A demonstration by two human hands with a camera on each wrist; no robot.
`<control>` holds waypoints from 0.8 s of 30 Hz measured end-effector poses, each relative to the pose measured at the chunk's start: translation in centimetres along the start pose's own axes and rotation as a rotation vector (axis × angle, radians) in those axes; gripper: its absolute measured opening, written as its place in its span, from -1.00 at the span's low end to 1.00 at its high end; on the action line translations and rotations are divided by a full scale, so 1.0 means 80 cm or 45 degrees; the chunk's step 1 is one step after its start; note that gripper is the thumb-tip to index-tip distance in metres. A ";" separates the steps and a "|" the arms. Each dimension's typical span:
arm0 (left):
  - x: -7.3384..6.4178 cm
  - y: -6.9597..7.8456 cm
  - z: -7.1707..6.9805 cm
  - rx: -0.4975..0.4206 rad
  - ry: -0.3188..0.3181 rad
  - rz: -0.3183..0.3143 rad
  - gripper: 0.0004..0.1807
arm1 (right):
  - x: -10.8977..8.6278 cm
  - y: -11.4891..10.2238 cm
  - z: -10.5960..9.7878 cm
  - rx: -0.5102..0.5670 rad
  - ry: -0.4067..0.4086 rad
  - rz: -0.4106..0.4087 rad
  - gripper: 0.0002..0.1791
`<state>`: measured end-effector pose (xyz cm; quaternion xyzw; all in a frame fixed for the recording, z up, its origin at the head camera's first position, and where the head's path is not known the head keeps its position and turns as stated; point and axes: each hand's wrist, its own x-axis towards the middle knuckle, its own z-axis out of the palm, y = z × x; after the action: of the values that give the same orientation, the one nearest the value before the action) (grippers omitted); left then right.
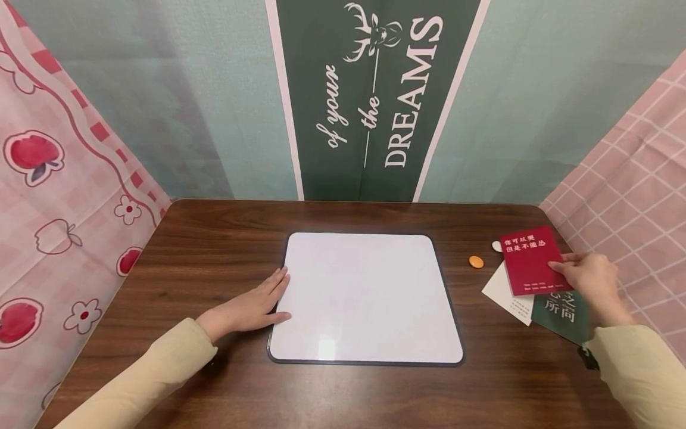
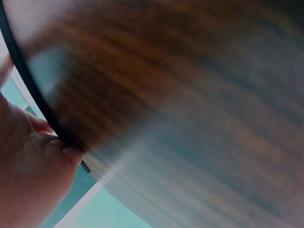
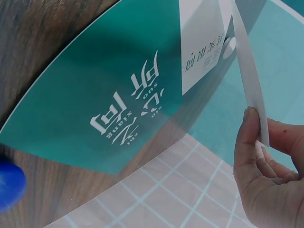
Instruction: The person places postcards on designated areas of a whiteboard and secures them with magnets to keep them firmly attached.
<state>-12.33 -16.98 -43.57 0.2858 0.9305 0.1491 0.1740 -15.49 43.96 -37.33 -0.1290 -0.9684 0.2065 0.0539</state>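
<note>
A whiteboard with a dark rim lies flat on the brown wooden table. My left hand rests on its left edge, fingers spread and fairly straight; the left wrist view shows this hand beside the dark rim. Off to the right, my right hand pinches a red card with white writing by its right edge. In the right wrist view the same card appears nearly edge-on between thumb and fingers. Below it are a white card and a dark green card, partly overlapped.
An orange round button-like piece and a white one lie left of the cards. A blue round piece shows near the green card in the right wrist view. Patterned cloths surround the table.
</note>
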 end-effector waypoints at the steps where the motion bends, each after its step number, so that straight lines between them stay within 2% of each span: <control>1: 0.000 0.000 0.000 0.000 0.001 -0.001 -0.07 | 0.000 0.000 0.001 0.002 0.001 -0.010 -0.53; 24: -0.004 -0.003 0.006 0.019 0.022 0.027 -0.08 | -0.017 -0.028 0.019 0.008 0.084 -0.133 -0.59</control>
<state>-12.00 -17.31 -44.01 0.2955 0.9300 0.1463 0.1622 -14.95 41.07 -37.86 -0.0848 -0.9708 0.2022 0.0968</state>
